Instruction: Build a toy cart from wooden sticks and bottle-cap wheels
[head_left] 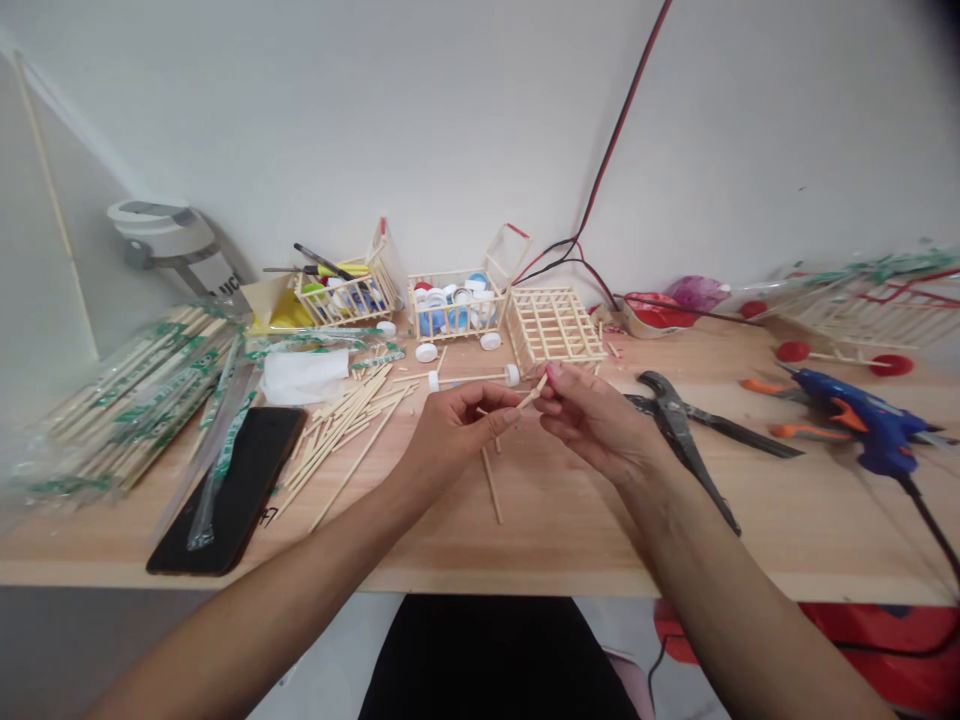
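Observation:
Between my two hands is a short pale wooden stick point(534, 393), tilted up to the right. The fingertips of my left hand point(469, 415) pinch its lower end. At its upper end, my right hand point(589, 410) closes thumb and fingers on it. Just behind the hands lies a stick axle with white bottle-cap wheels point(512, 375). A slatted stick basket point(559, 325) sits beyond my right hand. Below my left hand, a loose stick point(491, 487) rests on the wooden table point(570, 540). A pile of loose sticks point(349, 430) is to the left.
Left are a black phone point(232, 500) and wrapped chopsticks point(150, 390). Small stick carts point(456, 305) holding bottle caps stand at the back. Right lie locking pliers point(679, 430), a blue glue gun point(862, 405) with its cord, and a red-wheeled cart point(862, 310).

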